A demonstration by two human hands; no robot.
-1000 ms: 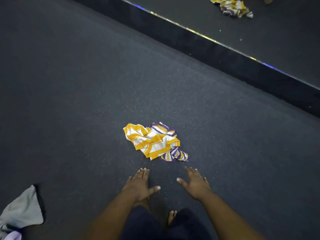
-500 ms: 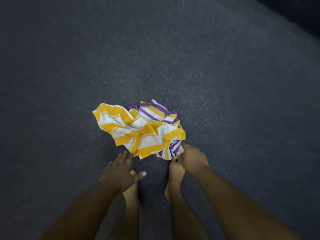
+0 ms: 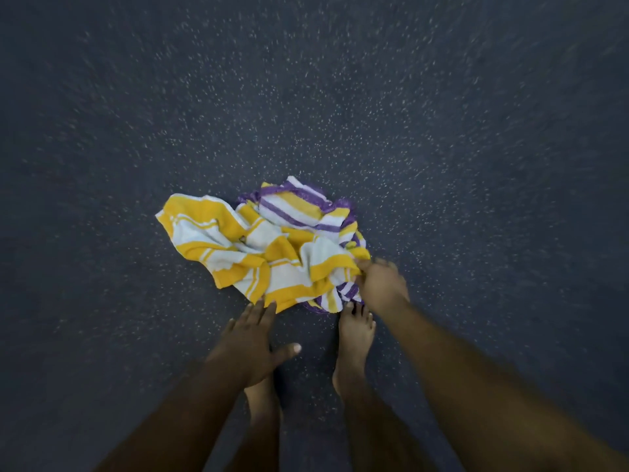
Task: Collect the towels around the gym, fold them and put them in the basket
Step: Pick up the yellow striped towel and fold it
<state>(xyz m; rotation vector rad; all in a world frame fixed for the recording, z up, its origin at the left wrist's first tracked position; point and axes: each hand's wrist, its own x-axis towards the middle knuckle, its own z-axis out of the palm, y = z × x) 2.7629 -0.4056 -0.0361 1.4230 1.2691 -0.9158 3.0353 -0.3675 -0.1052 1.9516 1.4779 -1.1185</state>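
Dim light overall; the floor (image 3: 442,131) reads dark and its pale specks smear into streaks toward the edges, a sign of blur; the towel (image 3: 272,253) is the brightest patch; both forearms at the bottom are soft and shadowy.

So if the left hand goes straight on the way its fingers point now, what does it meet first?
Most likely the near yellow edge of the striped towel. The left hand is open, its fingertips just at that edge; whether they already touch it is unclear. The right hand grips the towel's other side.
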